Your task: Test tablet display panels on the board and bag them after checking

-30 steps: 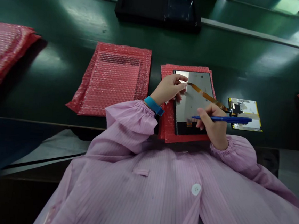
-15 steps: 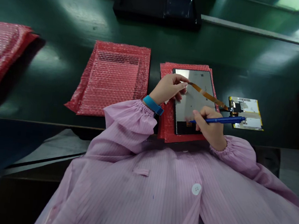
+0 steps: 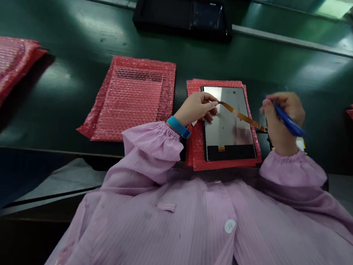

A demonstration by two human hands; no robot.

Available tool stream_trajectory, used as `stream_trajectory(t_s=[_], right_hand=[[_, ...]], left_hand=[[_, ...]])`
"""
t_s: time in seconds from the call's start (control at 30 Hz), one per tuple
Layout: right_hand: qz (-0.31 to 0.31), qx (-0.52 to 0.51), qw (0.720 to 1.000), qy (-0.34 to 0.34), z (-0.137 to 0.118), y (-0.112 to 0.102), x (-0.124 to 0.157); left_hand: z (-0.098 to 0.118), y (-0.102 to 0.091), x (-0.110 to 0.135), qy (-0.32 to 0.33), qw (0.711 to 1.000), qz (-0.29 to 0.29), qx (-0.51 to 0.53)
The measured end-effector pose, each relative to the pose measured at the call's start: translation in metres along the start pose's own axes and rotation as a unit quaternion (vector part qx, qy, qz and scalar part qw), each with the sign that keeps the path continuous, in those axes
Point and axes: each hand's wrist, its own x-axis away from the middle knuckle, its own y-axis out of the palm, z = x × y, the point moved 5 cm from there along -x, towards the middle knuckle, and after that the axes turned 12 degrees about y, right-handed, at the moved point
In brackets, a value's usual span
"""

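Your left hand (image 3: 195, 108) pinches the orange ribbon cable (image 3: 241, 116) — it runs right across the tall screen panel (image 3: 223, 126) — toward your right hand (image 3: 282, 119), which grips a blue pen (image 3: 289, 124).

You are holding your left hand (image 3: 195, 108) out in front of your body, pinching its thumb and fingertips together and pointing them inward, toward your right hand. You are bending your left wrist (image 3: 177, 126) slightly, with a blue band wrapped around it just ahead of the gathered pink cuff (image 3: 167, 133). Your right hand (image 3: 283, 117) is curling closed, well apart from the left and out to your right, its fingertips pointing inward. You are bending both arms, with your left forearm (image 3: 147, 150) and right forearm (image 3: 293, 169) covered by loose, striped pink sleeves.
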Motion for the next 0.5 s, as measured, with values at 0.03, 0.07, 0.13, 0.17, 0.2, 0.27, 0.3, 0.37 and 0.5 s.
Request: stream_trajectory(t_s=[0.03, 0.07, 0.13, 0.17, 0.2, 0.27, 0.3, 0.37, 0.5], right_hand=[[-0.021, 0.057, 0.998, -0.019, 0.012, 0.000, -0.017], [-0.047, 0.113, 0.992, -0.035, 0.027, 0.003, -0.033], [-0.093, 0.206, 0.972, -0.068, 0.059, 0.014, -0.056], [-0.133, 0.234, 0.959, -0.083, 0.074, 0.022, -0.062], [-0.157, 0.245, 0.952, -0.091, 0.085, 0.029, -0.065], [-0.194, 0.246, 0.944, -0.103, 0.094, 0.038, -0.063], [-0.193, 0.228, 0.948, -0.108, 0.090, 0.038, -0.059], [-0.183, 0.162, 0.963, -0.115, 0.070, 0.032, -0.045], [-0.220, 0.070, 0.964, -0.128, 0.024, 0.025, 0.000]], left_hand=[[0.000, 0.000, 0.000, 0.002, 1.000, -0.002, -0.001], [0.000, -0.001, 0.000, 0.005, 1.000, -0.004, -0.001], [0.001, -0.001, 0.000, 0.009, 1.000, -0.009, -0.002], [0.001, -0.001, 0.000, 0.012, 1.000, -0.013, -0.003], [0.001, -0.001, 0.000, 0.014, 1.000, -0.016, -0.002], [0.002, -0.002, 0.000, 0.019, 0.999, -0.026, 0.015], [0.002, -0.002, 0.000, 0.021, 0.999, -0.032, 0.032], [0.001, -0.004, 0.000, 0.019, 0.996, -0.050, 0.067], [-0.001, -0.003, 0.006, -0.010, 0.988, -0.107, 0.108]])
